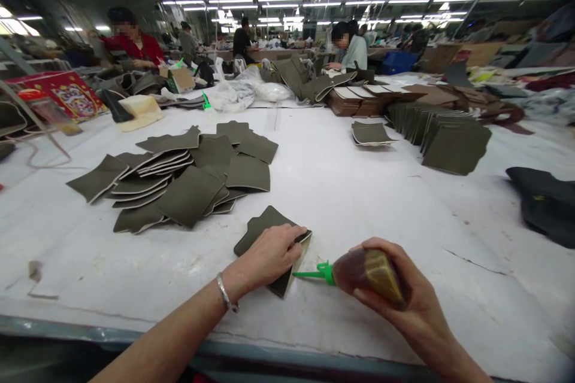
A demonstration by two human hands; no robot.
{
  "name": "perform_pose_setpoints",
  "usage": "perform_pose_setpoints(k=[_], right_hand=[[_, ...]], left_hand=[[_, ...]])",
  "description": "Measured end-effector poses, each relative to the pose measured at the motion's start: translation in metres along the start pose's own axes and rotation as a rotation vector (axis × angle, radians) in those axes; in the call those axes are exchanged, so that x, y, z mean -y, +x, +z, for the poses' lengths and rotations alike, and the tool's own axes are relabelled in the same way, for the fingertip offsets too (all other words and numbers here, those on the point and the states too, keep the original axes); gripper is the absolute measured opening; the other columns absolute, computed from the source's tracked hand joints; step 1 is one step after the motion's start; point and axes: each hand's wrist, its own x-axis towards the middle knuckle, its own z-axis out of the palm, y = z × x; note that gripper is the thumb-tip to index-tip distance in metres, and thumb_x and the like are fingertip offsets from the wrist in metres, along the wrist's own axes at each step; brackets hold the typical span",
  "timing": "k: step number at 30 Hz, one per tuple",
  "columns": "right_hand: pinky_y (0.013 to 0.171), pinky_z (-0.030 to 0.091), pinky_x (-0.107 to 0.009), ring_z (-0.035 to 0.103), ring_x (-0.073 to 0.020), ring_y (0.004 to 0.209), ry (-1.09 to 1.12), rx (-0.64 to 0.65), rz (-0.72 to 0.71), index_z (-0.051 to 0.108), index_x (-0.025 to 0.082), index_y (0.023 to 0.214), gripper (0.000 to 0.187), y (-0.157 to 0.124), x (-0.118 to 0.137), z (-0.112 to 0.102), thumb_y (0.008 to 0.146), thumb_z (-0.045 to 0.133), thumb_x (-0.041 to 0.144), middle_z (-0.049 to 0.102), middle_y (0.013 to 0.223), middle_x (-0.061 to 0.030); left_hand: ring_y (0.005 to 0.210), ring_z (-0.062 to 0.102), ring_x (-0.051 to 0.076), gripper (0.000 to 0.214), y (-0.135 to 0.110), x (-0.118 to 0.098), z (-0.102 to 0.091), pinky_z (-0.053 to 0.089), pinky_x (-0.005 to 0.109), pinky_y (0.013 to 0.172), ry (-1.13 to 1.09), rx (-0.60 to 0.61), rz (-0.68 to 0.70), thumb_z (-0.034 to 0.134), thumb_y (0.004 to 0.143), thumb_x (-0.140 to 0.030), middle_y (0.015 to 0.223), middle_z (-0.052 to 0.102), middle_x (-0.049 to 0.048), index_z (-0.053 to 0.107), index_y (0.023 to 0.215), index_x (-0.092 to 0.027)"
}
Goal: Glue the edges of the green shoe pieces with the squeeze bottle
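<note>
1. Bottle (359, 275) of brownish liquid, tilted nearly sideways above the table near its front edge, its green nozzle (314, 273) pointing at a panel; whether the tip touches I cannot tell.
2. The right hand (406, 284) is wrapped around the bottle, thumb below and fingers above.
3. The dark olive panel (258, 230) lies flat just left of the nozzle, a pale strip showing along its right edge.
4. The left hand (269, 254) rests palm down on this panel, fingers loosely spread, index finger reaching toward a corner; a silvery bracelet (224, 292) circles the wrist.
5. Beyond, to the left, similar pieces (188, 185) overlap in a loose heap on the white table (341, 191).
6. Farther right, a small stack (371, 133) lies beside a leaning row of panels (453, 140).
7. In the background, people sit near cluttered tables.
</note>
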Motion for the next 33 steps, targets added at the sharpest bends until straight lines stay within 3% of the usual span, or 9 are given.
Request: perform_pose_setpoints(k=[5, 10, 16, 21, 26, 31, 33], right_hand=[[0.083, 0.049, -0.028, 0.058, -0.0216, 0.095, -0.078, -0.129, -0.027, 0.054, 0.028, 0.117, 0.042, 0.004, -0.004, 0.0, 0.081, 0.074, 0.037, 0.057, 0.111, -0.0027], [0.081, 0.05, -0.027, 0.059, -0.0213, 0.095, -0.001, 0.017, -0.026, 0.051, 0.028, 0.119, 0.043, 0.003, -0.008, 0.0, 0.083, 0.073, 0.037, 0.057, 0.112, -0.0034], [0.087, 0.046, -0.027, 0.056, -0.0205, 0.098, -0.091, -0.175, -0.056, 0.053, 0.028, 0.118, 0.045, 0.015, -0.012, -0.007, 0.08, 0.076, 0.037, 0.055, 0.114, -0.002], [0.081, 0.049, -0.027, 0.058, -0.0204, 0.094, -0.091, -0.07, -0.056, 0.053, 0.029, 0.116, 0.042, 0.012, -0.008, -0.007, 0.081, 0.075, 0.036, 0.057, 0.111, -0.0015], [0.086, 0.047, -0.032, 0.056, -0.0222, 0.097, -0.113, -0.187, -0.062, 0.053, 0.03, 0.118, 0.044, 0.015, -0.009, -0.007, 0.081, 0.075, 0.038, 0.056, 0.112, -0.0019], [0.084, 0.048, -0.027, 0.057, -0.02, 0.097, -0.076, -0.068, -0.051, 0.052, 0.03, 0.118, 0.044, 0.011, -0.009, -0.006, 0.081, 0.075, 0.036, 0.056, 0.113, -0.001], [0.085, 0.047, -0.028, 0.056, -0.0205, 0.098, -0.084, -0.1, -0.041, 0.052, 0.03, 0.119, 0.045, 0.011, -0.01, -0.006, 0.081, 0.075, 0.036, 0.056, 0.114, -0.0014]], left_hand=[[0.102, 0.063, 0.022, 0.039, 0.001, 0.001, 0.0, 0.047, 0.032, 0.092, -0.014, -0.005, 0.005, 0.042, 0.089, -0.018, 0.114, 0.068, 0.0052, 0.062, 0.123, -0.022], [0.103, 0.063, 0.021, 0.041, 0.001, 0.002, 0.001, 0.047, 0.031, 0.092, -0.023, -0.006, 0.01, 0.042, 0.088, -0.016, 0.116, 0.068, 0.0049, 0.062, 0.123, -0.022], [0.102, 0.064, 0.022, 0.039, 0.003, 0.002, 0.0, 0.048, 0.032, 0.088, -0.03, -0.003, 0.026, 0.041, 0.089, -0.017, 0.115, 0.069, 0.0047, 0.064, 0.12, -0.021], [0.105, 0.064, 0.022, 0.039, 0.003, 0.002, 0.0, 0.047, 0.032, 0.092, -0.032, -0.002, 0.013, 0.043, 0.087, -0.016, 0.119, 0.068, 0.0051, 0.064, 0.119, -0.02], [0.104, 0.064, 0.022, 0.039, 0.004, 0.001, 0.0, 0.048, 0.032, 0.09, -0.029, 0.003, 0.013, 0.042, 0.088, -0.016, 0.118, 0.068, 0.0048, 0.064, 0.119, -0.021], [0.106, 0.064, 0.022, 0.04, 0.004, 0.003, 0.001, 0.048, 0.033, 0.092, -0.043, -0.005, 0.022, 0.043, 0.086, -0.016, 0.119, 0.068, 0.0051, 0.064, 0.12, -0.021], [0.106, 0.064, 0.023, 0.04, 0.004, 0.003, 0.001, 0.048, 0.033, 0.092, -0.042, -0.01, 0.024, 0.042, 0.087, -0.016, 0.12, 0.068, 0.0053, 0.064, 0.12, -0.021]])
